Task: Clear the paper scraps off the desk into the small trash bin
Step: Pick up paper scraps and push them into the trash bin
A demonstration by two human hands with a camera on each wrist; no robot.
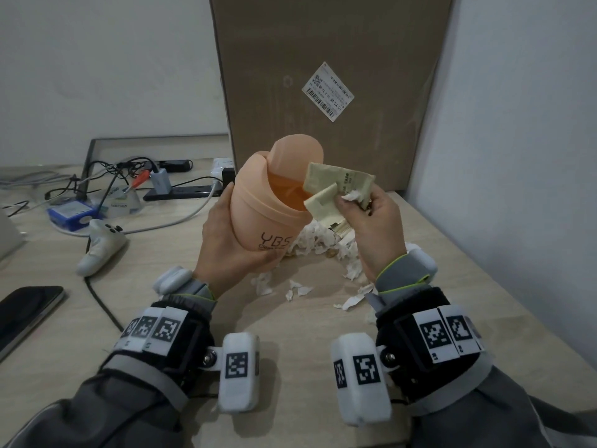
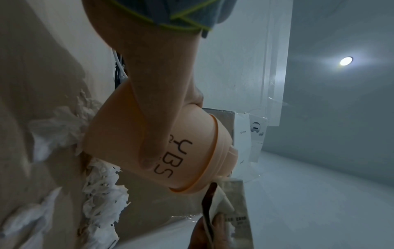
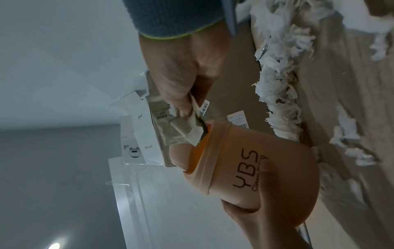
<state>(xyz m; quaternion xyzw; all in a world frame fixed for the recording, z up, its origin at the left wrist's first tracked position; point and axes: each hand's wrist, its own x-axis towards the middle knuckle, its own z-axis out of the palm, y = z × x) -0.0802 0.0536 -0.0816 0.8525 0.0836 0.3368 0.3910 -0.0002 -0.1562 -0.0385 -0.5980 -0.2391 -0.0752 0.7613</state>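
Note:
My left hand [image 1: 226, 240] grips a small peach trash bin [image 1: 268, 205] marked YBS and holds it tilted above the desk, its swing lid tipped open. In the left wrist view my thumb [image 2: 153, 134] lies across the bin [image 2: 192, 151]. My right hand [image 1: 365, 215] pinches a folded beige paper scrap [image 1: 336, 189] together with a bit of white tissue; one corner of the paper pokes into the bin's opening [image 3: 198, 134]. Several torn white paper scraps [image 1: 323, 244] lie on the desk under and in front of the bin.
A tall cardboard box [image 1: 323, 76] stands behind the bin against the wall. To the left lie a white controller [image 1: 100, 247], a blue box [image 1: 72, 215], tangled cables and a power strip [image 1: 181, 192], and a black phone [image 1: 26, 312] near the desk's edge.

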